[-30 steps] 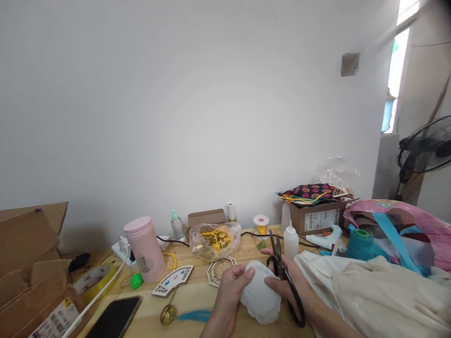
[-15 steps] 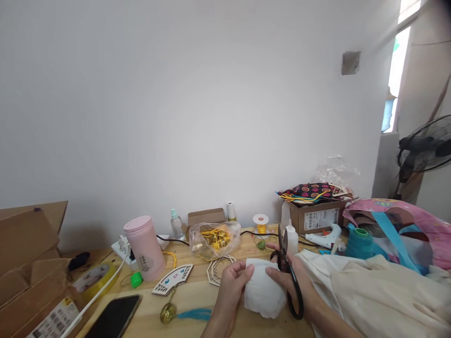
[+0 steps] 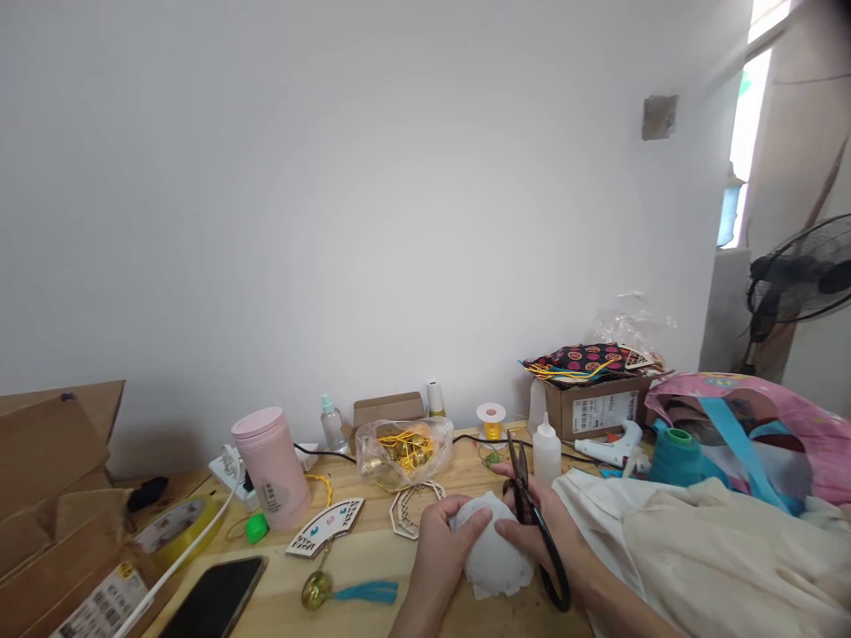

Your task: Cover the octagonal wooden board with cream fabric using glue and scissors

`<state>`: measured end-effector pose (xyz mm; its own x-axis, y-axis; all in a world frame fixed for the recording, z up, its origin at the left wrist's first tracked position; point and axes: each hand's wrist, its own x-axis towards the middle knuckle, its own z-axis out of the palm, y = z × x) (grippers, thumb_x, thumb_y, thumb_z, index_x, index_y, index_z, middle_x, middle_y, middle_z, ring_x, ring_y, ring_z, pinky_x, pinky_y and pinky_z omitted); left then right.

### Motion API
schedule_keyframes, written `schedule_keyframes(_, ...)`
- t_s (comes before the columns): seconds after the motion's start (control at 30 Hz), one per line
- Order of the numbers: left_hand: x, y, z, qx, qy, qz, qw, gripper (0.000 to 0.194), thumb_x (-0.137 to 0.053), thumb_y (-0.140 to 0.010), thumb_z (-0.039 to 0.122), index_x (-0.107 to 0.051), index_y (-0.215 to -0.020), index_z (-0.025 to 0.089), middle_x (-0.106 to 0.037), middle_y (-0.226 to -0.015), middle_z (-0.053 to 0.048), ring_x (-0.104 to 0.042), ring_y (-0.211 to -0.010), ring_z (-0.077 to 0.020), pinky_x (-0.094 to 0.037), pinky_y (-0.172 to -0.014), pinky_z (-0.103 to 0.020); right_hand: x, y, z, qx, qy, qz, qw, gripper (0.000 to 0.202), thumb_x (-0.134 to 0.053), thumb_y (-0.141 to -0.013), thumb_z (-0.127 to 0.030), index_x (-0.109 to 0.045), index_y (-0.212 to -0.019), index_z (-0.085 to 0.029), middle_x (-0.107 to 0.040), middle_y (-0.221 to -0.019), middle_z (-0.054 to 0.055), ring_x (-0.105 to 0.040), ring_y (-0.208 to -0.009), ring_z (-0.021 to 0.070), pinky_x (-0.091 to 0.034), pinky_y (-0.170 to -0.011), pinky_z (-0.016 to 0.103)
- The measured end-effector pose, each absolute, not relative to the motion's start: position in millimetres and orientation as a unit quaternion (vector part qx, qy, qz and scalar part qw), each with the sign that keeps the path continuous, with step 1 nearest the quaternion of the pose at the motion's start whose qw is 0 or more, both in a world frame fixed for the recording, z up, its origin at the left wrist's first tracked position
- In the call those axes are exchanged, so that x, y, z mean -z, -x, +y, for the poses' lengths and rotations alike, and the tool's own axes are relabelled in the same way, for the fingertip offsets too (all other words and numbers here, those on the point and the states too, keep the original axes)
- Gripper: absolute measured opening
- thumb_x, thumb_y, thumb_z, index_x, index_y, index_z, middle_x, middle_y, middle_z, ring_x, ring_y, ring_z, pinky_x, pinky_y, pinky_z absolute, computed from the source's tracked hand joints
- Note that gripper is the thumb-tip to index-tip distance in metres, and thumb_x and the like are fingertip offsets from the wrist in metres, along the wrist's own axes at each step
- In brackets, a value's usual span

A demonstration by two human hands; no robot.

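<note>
A white, roughly round piece of soft cloth or padding (image 3: 498,558) is held up over the table's front edge. My left hand (image 3: 445,549) pinches its left side between thumb and fingers. On the opposite side my right hand (image 3: 549,527) is closed, with the thumb pressing the cloth. A pair of black-handled scissors (image 3: 525,501) hangs in that same hand, blades pointing up and one loop low beside the wrist. The blades stay apart from the cloth. Parts of my right fingers are hidden behind the scissors and cloth.
Left lie a phone (image 3: 216,595), a tape roll (image 3: 179,523), a pink cup (image 3: 272,470) and a wooden fan piece (image 3: 325,529). A squeeze bottle (image 3: 546,456) stands behind my right hand. Cream fabric (image 3: 705,558) covers the right side. A glue gun (image 3: 612,446) rests by a box (image 3: 595,412).
The white cloth has turned and rounded between my hands, its upper edge now curved. My right hand and the scissors have shifted slightly left.
</note>
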<state>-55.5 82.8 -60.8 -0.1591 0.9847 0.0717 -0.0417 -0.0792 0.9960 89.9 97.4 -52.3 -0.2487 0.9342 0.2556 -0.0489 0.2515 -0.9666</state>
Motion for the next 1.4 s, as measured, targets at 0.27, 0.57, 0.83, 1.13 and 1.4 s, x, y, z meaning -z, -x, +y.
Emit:
schedule_keyframes(0.27, 62.3, 52.9, 80.5, -0.561, -0.437, 0.494, 0.500, 0.036, -0.070, -0.052, 0.043, -0.059, -0.047, 0.010, -0.048, -0.038, 0.002, -0.035, -0.038, -0.0068, -0.024, -0.039, -0.020, 54.6, -88.1, 96.5, -0.487, 0.335, -0.644, 0.486, 0.055, -0.059, -0.055, -0.012, -0.050, -0.109, -0.016, -0.044, -0.059, -0.006, -0.043, -0.053, 0.0118, -0.035, -0.048, 0.023)
schedule_keyframes(0.57, 51.5, 61.2, 76.0, -0.581, -0.313, 0.440, 0.609, 0.057, -0.043, -0.070, 0.060, -0.048, -0.109, 0.019, -0.063, -0.090, -0.009, -0.060, -0.079, -0.0187, -0.044, -0.069, -0.031, 44.5, -105.0, 93.3, -0.173, 0.287, -0.757, 0.560, 0.041, -0.048, -0.073, -0.009, -0.044, -0.111, -0.024, -0.057, -0.076, 0.001, -0.053, -0.070, 0.0172, -0.041, -0.066, 0.030)
schedule_keyframes(0.83, 49.3, 54.3, 68.6, -0.578, -0.277, 0.299, 0.707, 0.017, -0.062, -0.068, 0.014, -0.059, -0.084, 0.012, -0.067, -0.086, -0.010, -0.063, -0.077, -0.0191, -0.047, -0.073, -0.029, 44.1, -96.5, 86.1, 0.027, 0.199, -0.873, 0.445, 0.048, -0.041, -0.070, -0.001, -0.049, -0.111, -0.024, -0.059, -0.069, 0.003, -0.048, -0.063, 0.0188, -0.036, -0.051, 0.028)
schedule_keyframes(1.13, 41.2, 60.8, 75.8, -0.692, -0.282, 0.303, 0.592, 0.053, -0.062, -0.067, 0.008, -0.045, -0.116, 0.018, -0.065, -0.099, -0.008, -0.058, -0.094, -0.0212, -0.048, -0.077, -0.030, 38.7, -98.1, 93.4, -0.302, 0.372, -0.571, 0.667, 0.036, -0.058, -0.072, -0.029, -0.046, -0.105, -0.021, -0.060, -0.091, 0.007, -0.056, -0.076, 0.0194, -0.044, -0.071, 0.034)
schedule_keyframes(1.4, 45.3, 45.0, 70.6, -0.658, -0.317, 0.293, 0.617, 0.058, -0.063, -0.066, 0.009, -0.042, -0.120, 0.016, -0.066, -0.096, -0.011, -0.060, -0.089, -0.0239, -0.050, -0.070, -0.030, 37.4, -91.0, 89.0, -0.471, 0.389, -0.508, 0.607, 0.037, -0.067, -0.058, -0.032, -0.056, -0.090, -0.018, -0.055, -0.070, -0.001, -0.051, -0.064, 0.0181, -0.041, -0.058, 0.029)
